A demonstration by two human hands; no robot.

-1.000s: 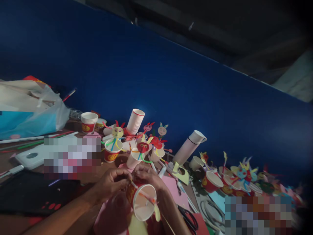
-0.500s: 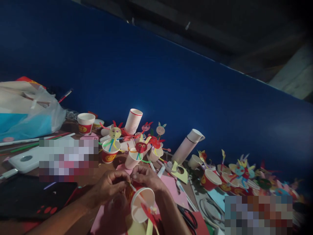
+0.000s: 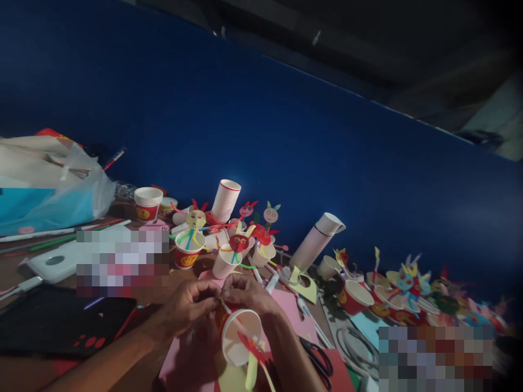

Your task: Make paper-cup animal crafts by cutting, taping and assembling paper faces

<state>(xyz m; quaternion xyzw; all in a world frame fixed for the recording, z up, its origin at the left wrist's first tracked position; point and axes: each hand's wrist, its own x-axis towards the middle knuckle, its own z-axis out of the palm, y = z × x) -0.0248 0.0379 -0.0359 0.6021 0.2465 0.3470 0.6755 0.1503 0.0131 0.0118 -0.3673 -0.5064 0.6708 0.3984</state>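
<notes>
Two bare hands meet over a cluttered brown desk (image 3: pixel 190 275), fingertips together at the base end of a red and white paper cup (image 3: pixel 242 337) tipped with its mouth toward the viewer; red and yellow strips (image 3: pixel 254 354) stick out of the mouth. The left hand (image 3: pixel 194 305) has its grip pinched on a small thin piece at the cup's base; the right hand's (image 3: pixel 249 294) grip is closed beside it, though what it pinches is unclear. Beyond stand cups with paper faces (image 3: pixel 196 219), a cup stack (image 3: pixel 226 201) and a leaning-looking flask (image 3: pixel 314 244)
</notes>
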